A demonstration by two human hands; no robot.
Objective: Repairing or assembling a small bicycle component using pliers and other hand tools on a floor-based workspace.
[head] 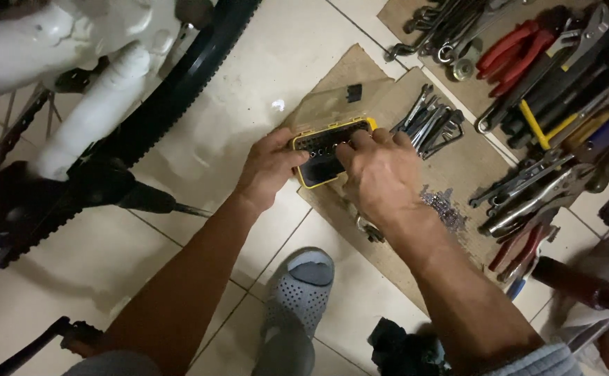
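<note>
On the cardboard's edge (332, 209), both hands (381, 174) grip a yellow-rimmed bit case (318, 167).

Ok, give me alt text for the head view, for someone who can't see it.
Both hands work at a small yellow-edged bit case on cardboard: left hand grips its end, right hand fingers reach inside. Wrenches and pliers lie alongside; a bicycle wheel stands left.
</note>
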